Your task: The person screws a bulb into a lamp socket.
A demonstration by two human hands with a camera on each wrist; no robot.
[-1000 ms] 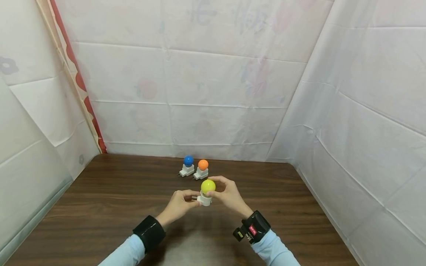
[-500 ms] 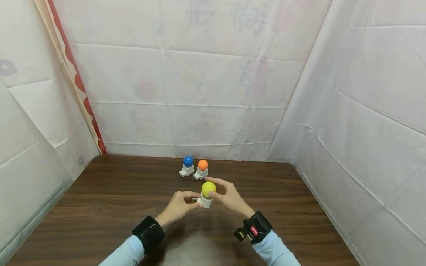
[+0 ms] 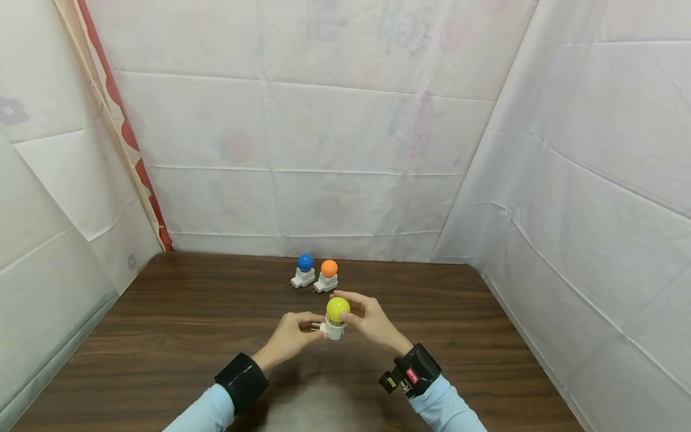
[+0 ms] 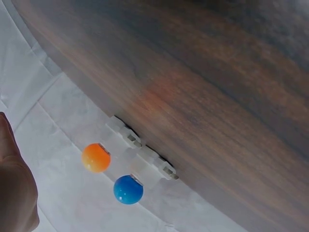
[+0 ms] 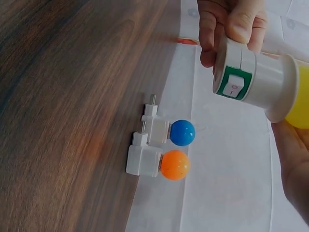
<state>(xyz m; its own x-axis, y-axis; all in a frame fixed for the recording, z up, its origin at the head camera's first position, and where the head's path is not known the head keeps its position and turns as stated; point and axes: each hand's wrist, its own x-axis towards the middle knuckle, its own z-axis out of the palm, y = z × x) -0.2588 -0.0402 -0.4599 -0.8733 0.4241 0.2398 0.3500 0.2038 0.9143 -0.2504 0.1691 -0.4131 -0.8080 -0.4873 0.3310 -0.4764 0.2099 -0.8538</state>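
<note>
Above the middle of the brown table (image 3: 162, 336) I hold a plug-in lamp. My left hand (image 3: 291, 336) grips its white base (image 3: 331, 329), which shows a green switch panel (image 5: 233, 84) in the right wrist view. My right hand (image 3: 369, 318) curls round the yellow bulb (image 3: 337, 308) on top. The bulb's edge (image 5: 301, 99) shows at the right of the right wrist view. The left wrist view shows only a bit of my left hand (image 4: 14, 188).
Two more plug-in lamps stand side by side near the table's far edge: a blue-bulbed lamp (image 3: 305, 269) on the left and an orange-bulbed lamp (image 3: 327, 274) on the right. White sheeting (image 3: 324, 150) walls in the table at the back and both sides.
My right hand's fingers have shifted a little round the yellow bulb. The lamp and my left hand have stayed nearly in place.
</note>
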